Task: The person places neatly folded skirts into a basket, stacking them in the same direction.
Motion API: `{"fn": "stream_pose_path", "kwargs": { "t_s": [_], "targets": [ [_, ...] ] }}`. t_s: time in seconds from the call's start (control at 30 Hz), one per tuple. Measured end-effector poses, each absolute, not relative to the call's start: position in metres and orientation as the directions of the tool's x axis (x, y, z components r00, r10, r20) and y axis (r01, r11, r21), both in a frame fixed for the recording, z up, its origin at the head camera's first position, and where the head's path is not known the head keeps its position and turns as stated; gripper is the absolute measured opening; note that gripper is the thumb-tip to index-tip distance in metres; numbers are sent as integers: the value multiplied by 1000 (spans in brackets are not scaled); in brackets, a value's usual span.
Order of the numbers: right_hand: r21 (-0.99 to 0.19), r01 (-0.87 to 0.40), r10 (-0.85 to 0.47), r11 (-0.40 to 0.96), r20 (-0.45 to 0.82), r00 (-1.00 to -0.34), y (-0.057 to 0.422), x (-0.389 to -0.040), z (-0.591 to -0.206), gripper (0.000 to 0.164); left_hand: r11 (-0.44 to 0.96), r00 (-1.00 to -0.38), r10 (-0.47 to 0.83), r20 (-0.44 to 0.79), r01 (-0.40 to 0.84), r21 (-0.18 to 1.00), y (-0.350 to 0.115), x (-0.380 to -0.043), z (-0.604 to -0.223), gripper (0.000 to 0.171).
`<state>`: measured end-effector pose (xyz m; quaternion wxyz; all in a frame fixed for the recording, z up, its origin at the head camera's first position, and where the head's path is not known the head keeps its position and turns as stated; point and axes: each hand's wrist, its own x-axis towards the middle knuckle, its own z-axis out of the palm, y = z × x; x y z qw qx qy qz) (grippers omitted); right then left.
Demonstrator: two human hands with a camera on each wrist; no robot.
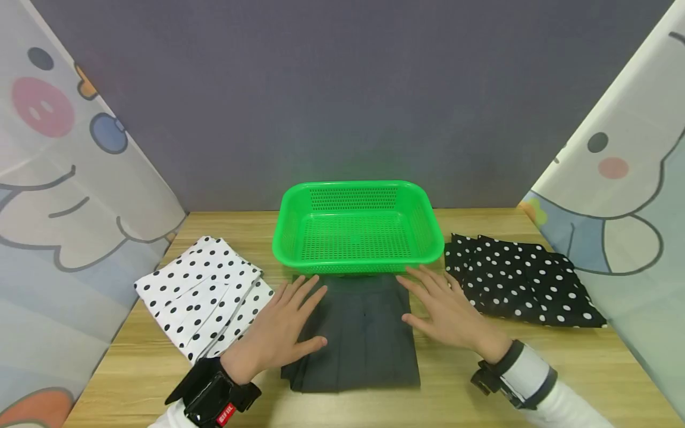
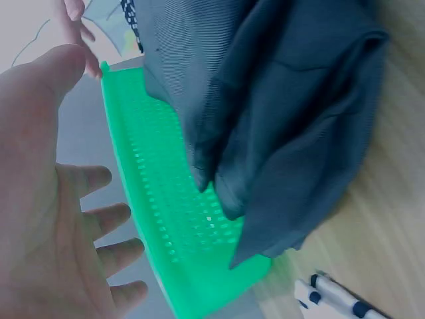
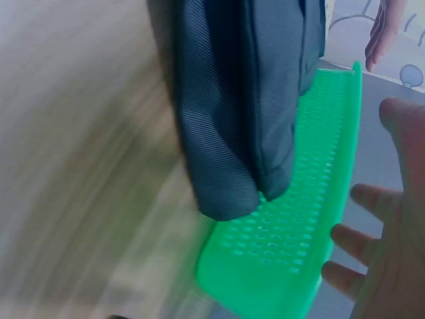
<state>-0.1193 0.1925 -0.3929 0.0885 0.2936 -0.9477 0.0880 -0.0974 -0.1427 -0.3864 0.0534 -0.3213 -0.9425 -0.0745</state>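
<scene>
Dark cloth (image 1: 361,339), one bundle, lies near one basket (image 1: 342,267)

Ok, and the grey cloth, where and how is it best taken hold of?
Probably grip the grey cloth by its side edges, left hand from the left, right hand from the right: it lies in folded layers, while the basket stands at its far edge.

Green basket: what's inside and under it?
Inside the green basket, the holed floor shows, no items on it. Underneath is covered: can't tell whether the dark cloth at its near side reaches beneath.
</scene>
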Motion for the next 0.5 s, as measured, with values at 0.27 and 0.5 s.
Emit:
{"fn": "stream_pose_path", "kwargs": {
  "t_s": [0.27,0.5],
  "targets": [
    [-175,-526,-503,833,160,-850,199,-114,-412,66,796,-804,574,157,592,123,-155,-93,-404,80],
    [-222,-536,-513,814,158,-844,200,-111,-427,64,830,-838,530,129,544,124,-165,-93,-418,81]
  ]
}}
